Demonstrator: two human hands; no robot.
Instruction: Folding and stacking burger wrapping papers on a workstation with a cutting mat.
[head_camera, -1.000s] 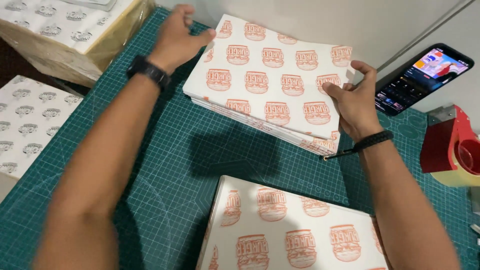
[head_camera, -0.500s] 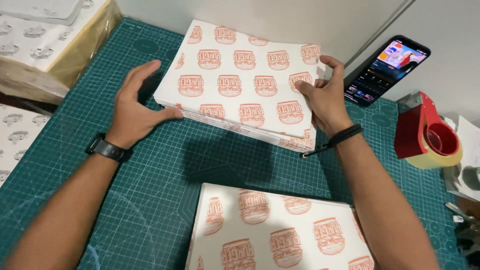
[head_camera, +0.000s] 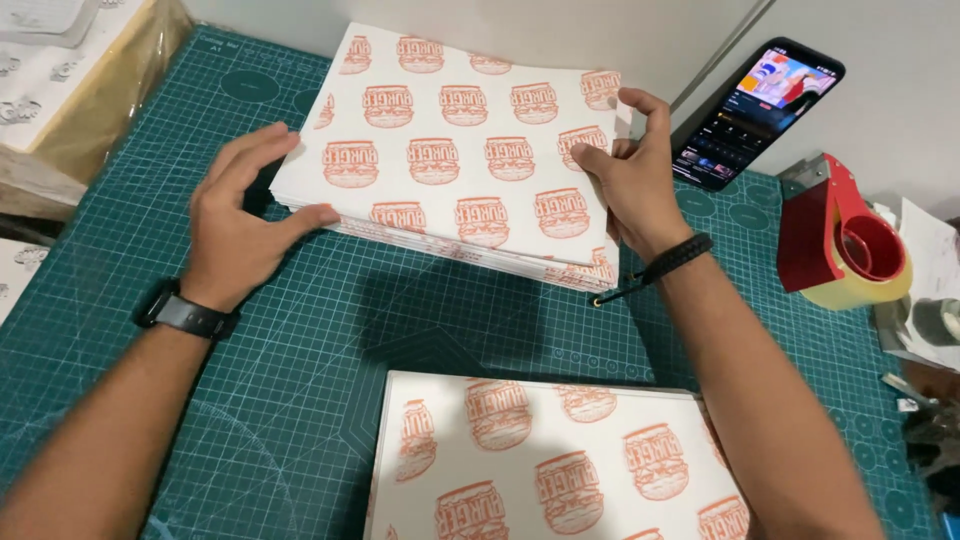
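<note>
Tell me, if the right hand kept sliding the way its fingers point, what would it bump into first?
The right hand points up and leftward, already gripping the right edge of the printed paper stack, so it would push straight into that stack. Beyond it the wall seems next, though depth is unclear.

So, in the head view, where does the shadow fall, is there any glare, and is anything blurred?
Head view: sharp overall; a dark shadow lies on the green cutting mat just below the raised paper stack held by the left hand and right hand. The phone screen glows brightly, its details too small to read. Straight edges bend slightly near the corners.
</note>
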